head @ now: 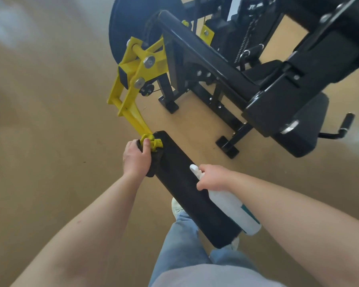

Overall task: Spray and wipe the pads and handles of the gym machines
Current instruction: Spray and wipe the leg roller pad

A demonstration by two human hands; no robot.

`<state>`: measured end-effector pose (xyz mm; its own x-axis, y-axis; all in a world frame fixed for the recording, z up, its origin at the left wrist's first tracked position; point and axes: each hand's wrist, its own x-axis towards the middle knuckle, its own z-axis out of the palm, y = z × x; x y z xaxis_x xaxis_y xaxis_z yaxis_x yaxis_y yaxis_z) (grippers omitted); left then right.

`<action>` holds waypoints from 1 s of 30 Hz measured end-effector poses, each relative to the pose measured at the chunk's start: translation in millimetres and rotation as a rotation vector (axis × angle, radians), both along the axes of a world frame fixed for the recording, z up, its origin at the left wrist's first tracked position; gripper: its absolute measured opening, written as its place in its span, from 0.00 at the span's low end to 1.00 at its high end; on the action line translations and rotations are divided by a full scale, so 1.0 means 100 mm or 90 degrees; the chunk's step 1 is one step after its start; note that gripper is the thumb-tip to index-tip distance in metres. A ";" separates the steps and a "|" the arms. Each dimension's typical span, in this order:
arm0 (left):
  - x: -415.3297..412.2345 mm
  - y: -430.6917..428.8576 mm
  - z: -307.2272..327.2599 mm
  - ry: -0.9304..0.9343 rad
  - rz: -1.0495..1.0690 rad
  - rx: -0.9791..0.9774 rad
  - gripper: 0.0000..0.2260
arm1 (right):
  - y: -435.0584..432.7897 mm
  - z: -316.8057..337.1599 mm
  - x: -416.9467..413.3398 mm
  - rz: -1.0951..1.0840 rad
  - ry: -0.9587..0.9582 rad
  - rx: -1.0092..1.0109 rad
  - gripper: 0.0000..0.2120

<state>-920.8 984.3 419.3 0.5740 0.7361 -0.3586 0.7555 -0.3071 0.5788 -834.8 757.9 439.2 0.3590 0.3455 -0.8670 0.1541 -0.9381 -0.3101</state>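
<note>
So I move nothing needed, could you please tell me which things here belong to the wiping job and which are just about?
In use: left hand, cloth, right hand, spray bottle, roller pad, seat pad, handle.
Just about: yellow lever arm, black disc.

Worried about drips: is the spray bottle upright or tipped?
Tipped. The right hand holds the spray bottle by its neck, body slanting along the black roller pad, nozzle forward.
</note>
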 end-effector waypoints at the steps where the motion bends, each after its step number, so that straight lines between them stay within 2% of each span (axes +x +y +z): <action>1: 0.00 -0.08 0.01 -0.001 -0.012 0.000 0.17 | -0.10 0.02 -0.03 0.007 0.001 -0.004 0.09; 5: -0.04 -0.40 0.02 0.002 -0.058 0.002 0.17 | -0.52 0.05 -0.20 0.011 0.015 -0.013 0.08; 7: -0.08 -0.57 0.02 0.004 -0.070 0.007 0.18 | -0.72 0.04 -0.28 0.003 0.027 -0.011 0.16; 10: -0.13 -0.83 0.04 -0.007 -0.088 0.005 0.17 | -0.98 0.05 -0.40 -0.005 0.024 -0.021 0.12; 11: -0.14 -0.92 0.06 -0.010 -0.096 0.002 0.17 | -1.07 0.04 -0.44 -0.009 0.028 -0.021 0.14; 14: -0.18 -1.21 0.14 -0.017 -0.124 -0.008 0.17 | -1.33 0.05 -0.58 -0.017 0.042 -0.014 0.28; 15: -0.19 -1.31 0.16 -0.017 -0.132 -0.012 0.16 | -1.41 0.07 -0.62 -0.016 0.046 -0.017 0.29; 20: -0.29 -1.80 0.25 0.000 -0.178 -0.040 0.16 | -1.79 0.10 -0.84 0.003 0.031 -0.018 0.15; 23: -0.35 -2.10 0.28 0.011 -0.199 -0.076 0.16 | -2.02 0.10 -0.92 0.015 0.028 -0.027 0.22; 26: -0.43 -2.44 0.32 0.016 -0.216 -0.121 0.16 | -2.23 0.11 -0.97 0.021 0.023 -0.037 0.25; 30: -0.55 -2.88 0.29 0.025 -0.291 -0.129 0.17 | -2.53 0.09 -1.01 -0.038 0.015 -0.033 0.33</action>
